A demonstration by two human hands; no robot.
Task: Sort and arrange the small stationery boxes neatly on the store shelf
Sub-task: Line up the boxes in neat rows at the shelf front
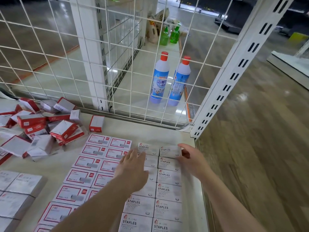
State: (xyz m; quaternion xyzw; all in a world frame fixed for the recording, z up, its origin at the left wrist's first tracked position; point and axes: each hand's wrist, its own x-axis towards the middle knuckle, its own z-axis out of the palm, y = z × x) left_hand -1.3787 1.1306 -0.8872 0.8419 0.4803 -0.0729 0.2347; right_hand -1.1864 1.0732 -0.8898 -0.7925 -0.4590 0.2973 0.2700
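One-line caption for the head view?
Both hands square up white STAPLES boxes beside red-bordered boxes on the shelf.

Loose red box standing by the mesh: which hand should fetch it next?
Left, probably. The left hand lies flat on the rows, on the same side as the red box. The right hand is curled round the far STAPLES box at the shelf's right edge.

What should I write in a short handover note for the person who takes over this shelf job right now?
Left hand: fingers straight, resting flat on the white STAPLES boxes.
Right hand: grips the far-right STAPLES box at its edge.
Done: two columns of red-bordered boxes and two of STAPLES boxes lie flat in rows on the shelf.
Left: the loose pile of red boxes at far left is unsorted.
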